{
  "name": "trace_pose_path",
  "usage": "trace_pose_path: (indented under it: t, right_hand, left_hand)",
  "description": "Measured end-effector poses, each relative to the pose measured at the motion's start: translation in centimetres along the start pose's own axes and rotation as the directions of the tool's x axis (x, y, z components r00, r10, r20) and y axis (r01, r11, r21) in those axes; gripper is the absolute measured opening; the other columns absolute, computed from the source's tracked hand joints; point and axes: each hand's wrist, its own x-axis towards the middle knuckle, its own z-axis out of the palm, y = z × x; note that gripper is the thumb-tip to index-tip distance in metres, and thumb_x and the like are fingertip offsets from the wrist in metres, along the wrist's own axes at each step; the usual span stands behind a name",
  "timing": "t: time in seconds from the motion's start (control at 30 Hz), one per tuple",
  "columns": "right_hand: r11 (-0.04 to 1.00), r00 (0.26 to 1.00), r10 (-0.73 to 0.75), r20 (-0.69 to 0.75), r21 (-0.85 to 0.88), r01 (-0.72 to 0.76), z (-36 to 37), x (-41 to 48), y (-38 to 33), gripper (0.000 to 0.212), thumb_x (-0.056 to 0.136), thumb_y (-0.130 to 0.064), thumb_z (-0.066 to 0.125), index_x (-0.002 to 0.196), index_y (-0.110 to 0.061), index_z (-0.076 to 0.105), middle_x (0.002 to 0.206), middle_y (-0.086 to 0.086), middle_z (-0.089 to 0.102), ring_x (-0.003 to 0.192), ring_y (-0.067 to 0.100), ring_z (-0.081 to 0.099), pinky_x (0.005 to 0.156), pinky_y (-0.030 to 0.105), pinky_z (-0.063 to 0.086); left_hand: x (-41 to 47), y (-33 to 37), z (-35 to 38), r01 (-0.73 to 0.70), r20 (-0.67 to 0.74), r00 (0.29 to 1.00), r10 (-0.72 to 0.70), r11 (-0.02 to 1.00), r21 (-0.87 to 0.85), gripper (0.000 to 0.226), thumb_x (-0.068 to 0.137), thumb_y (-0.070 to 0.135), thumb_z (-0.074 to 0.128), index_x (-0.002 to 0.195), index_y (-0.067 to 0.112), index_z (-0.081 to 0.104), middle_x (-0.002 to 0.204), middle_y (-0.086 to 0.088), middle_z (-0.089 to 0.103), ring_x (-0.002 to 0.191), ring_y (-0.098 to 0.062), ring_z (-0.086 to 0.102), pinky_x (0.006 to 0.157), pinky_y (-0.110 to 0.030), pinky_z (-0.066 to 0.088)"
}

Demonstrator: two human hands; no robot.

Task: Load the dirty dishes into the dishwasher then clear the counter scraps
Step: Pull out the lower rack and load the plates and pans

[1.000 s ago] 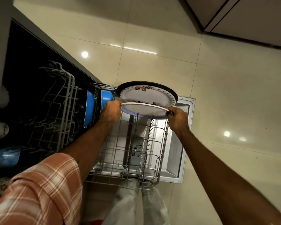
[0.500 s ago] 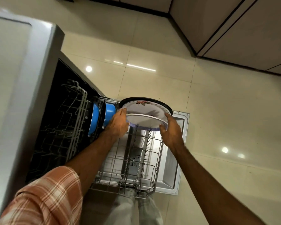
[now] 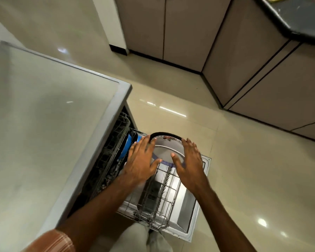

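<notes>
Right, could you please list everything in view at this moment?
dishwasher: one, grey, left, door down
lower rack: one, pale wire, pulled out over the door
dark-rimmed dish: one, black rim, rack's far end
floral plate: one, white, just in front of it
blue-edged plate: one, pale, nearest of the three
blue dishes: seemingly two, blue, rack's left side
cabinets: several, beige, far and right
counter: one, black, top right
floor: cream tiles
sleeve: one, orange plaid, bottom left
left hand, right hand: two, fingers straight, either side of the plates
</notes>
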Motion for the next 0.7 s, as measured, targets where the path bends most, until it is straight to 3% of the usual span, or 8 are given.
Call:
trace_pose_path:
  t: [0.17,0.33,0.47,0.7]
  right_hand:
    - [0.99,0.989,-0.142,0.048,-0.006,0.142,-3.0,-3.7,-4.9,0.077,0.097,-0.066,0.035,0.164,-0.032,0.017,0.173,-0.006,0.008,0.16,0.015,0.0,0.13,0.046,0.007]
    - [0.968,0.957,-0.248,0.148,-0.002,0.251,-2.9,-6.5,-10.4,0.084,0.095,-0.073,0.031,0.164,-0.028,0.019,0.173,-0.004,0.012,0.16,0.015,0.002,0.13,0.049,0.01]
    - [0.94,0.908,-0.334,0.254,0.023,0.339,-1.1,-8.2,-14.9,0.072,0.103,-0.057,0.045,0.164,-0.031,0.018,0.172,-0.008,0.011,0.159,0.012,0.001,0.13,0.047,0.007]
    - [0.867,0.779,-0.46,0.426,0.023,0.498,3.1,-9.4,-22.0,0.076,0.096,-0.07,0.042,0.162,-0.04,0.018,0.171,-0.009,0.017,0.159,0.015,0.01,0.129,0.051,0.016]
  left_hand:
    - [-6.9,-0.8,-5.2,0.024,-0.128,0.992,-0.02,0.999,0.032,0.08,0.099,0.063,0.04,0.162,0.027,0.006,0.17,0.0,-0.006,0.156,-0.02,-0.006,0.124,-0.042,-0.004]
    - [-14.3,-2.5,-8.0,0.146,-0.186,0.972,-0.146,0.989,-0.014,0.079,0.098,0.065,0.037,0.161,0.034,0.0,0.17,0.0,-0.007,0.156,-0.021,-0.003,0.126,-0.048,0.004]
    - [-20.3,-4.6,-9.3,0.284,-0.263,0.911,-0.317,0.946,-0.156,0.079,0.099,0.061,0.041,0.161,0.033,0.003,0.169,0.003,-0.008,0.156,-0.019,-0.006,0.127,-0.05,0.007]
    - [-29.8,-10.0,-10.3,0.445,-0.338,0.778,-0.53,0.844,-0.299,0.079,0.099,0.058,0.046,0.162,0.031,0.006,0.17,0.001,-0.006,0.156,-0.021,-0.004,0.126,-0.049,0.007]
